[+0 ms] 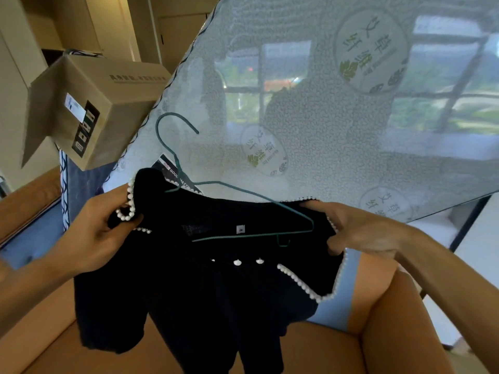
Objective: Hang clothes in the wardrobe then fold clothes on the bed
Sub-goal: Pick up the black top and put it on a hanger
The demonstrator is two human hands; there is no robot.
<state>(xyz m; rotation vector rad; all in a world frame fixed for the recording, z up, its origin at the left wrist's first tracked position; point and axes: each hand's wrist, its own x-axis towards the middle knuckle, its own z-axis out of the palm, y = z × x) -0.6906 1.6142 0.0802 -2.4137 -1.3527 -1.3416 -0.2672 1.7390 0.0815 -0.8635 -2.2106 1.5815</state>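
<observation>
A black top [205, 292] with white pearl trim hangs between my two hands, low in the middle of the view. My left hand [100, 233] grips its left shoulder at the pearl edging. My right hand [359, 228] holds the right shoulder. A thin green wire hanger [253, 214] lies partly inside the neckline; its right arm rests on the fabric near my right hand and its hook [172, 128] points up and left. The garment's lower part drapes down over the orange surface below.
A pale plastic-wrapped mattress [324, 117] with round printed logos fills the upper right. A cardboard box [89, 103] sits at upper left beside wardrobe panels [81, 22]. An orange wooden bed frame [391, 319] and a blue surface [337, 306] lie underneath.
</observation>
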